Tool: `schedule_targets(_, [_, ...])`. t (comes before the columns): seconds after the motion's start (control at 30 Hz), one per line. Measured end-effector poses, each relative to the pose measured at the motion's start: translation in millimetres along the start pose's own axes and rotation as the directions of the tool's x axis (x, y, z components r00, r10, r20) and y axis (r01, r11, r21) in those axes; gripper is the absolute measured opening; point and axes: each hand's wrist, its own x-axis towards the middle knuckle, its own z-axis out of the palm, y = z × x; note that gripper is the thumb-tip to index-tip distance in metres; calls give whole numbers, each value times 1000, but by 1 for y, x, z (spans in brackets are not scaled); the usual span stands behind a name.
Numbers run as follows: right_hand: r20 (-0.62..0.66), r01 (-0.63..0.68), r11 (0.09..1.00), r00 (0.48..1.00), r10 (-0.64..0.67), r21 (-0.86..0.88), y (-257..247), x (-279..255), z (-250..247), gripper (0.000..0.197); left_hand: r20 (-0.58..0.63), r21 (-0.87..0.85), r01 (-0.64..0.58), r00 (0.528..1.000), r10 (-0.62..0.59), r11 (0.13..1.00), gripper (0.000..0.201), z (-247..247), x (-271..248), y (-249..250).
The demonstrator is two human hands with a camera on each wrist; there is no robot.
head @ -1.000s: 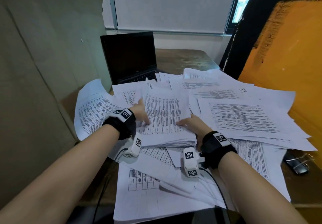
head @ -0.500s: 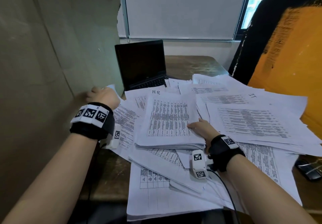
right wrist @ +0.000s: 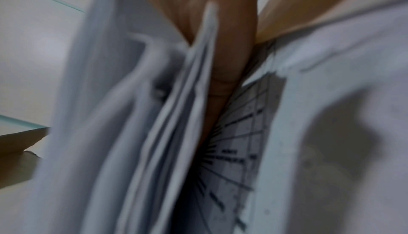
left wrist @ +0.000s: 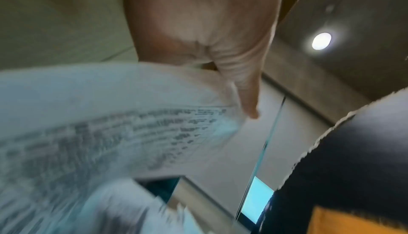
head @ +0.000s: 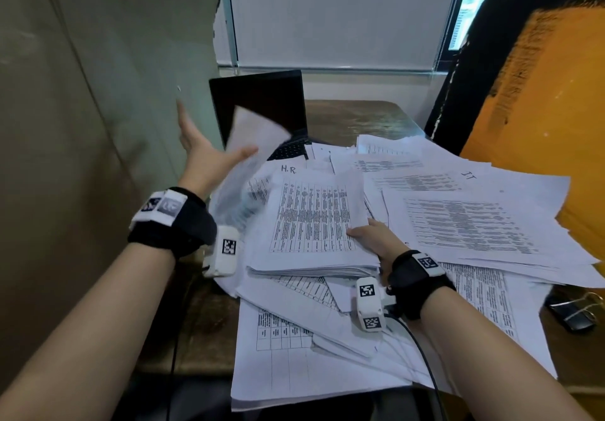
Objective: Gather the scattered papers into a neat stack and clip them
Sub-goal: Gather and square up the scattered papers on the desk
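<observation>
Printed sheets lie scattered over the wooden desk [head: 353,119]. A thick stack of papers [head: 311,224] sits in the middle. My right hand [head: 376,240] grips its near right corner, thumb on top; in the right wrist view a finger [right wrist: 227,73] lies under the stack's edge [right wrist: 172,115]. My left hand [head: 209,155] is raised at the left with thumb and fingers spread straight. A blurred loose sheet [head: 252,139] curls over its fingers; the left wrist view shows this sheet [left wrist: 110,115] against the palm. A black binder clip [head: 576,314] lies at the right edge.
An open black laptop [head: 262,106] stands behind the papers. A cardboard wall [head: 98,126] runs close along the left, and an orange surface [head: 550,93] rises at the right. Loose sheets [head: 294,365] hang over the desk's near edge.
My left hand left the stack, reached to the sheet at the far left, and now lifts it up in the air toward the middle. The right hand stays on the stack's corner.
</observation>
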Motion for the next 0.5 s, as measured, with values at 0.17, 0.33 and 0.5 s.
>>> schedule_targets(0.17, [-6,14,999,1000,-14,30,0,-2,1,14,295,631,264,788,-541,729,65,23,0,-61])
schedule_targets(0.33, [28,-10,989,1000,6,148,2,-5,-2,21,220,843,116,817,-533,525,117,7,-1,-90])
schedule_targets(0.5, [56,-29,985,998,20,169,2,-7,-4,28,285,760,134,810,-512,636,123,-10,-4,-101])
